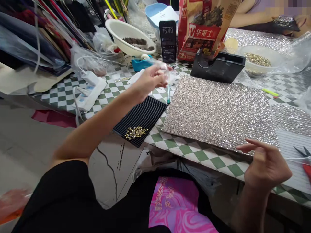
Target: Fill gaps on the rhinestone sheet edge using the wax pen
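Note:
My left hand (154, 79) is raised over the table, fingers closed on a small clear plastic piece (163, 67), blurred so its exact kind does not show. Below the forearm lies a black ribbed tray (149, 111) with a heap of gold-rimmed rhinestones (136, 132) at its near end. Just under the left hand is a teal-tipped pen (168, 94). My right hand (266, 165) hovers by the near right edge of a glittering rhinestone sheet (218, 111). Its index finger points out, the others are partly bent, and nothing shows in it.
A phone (168, 42), a red-and-brown paper bag (204, 29) and a black tape dispenser (217, 66) stand behind. A power strip (91, 92) sits left; red-handled pliers (306, 161) lie right. Another person's hands work at the upper right, near a bowl of beads (257, 60).

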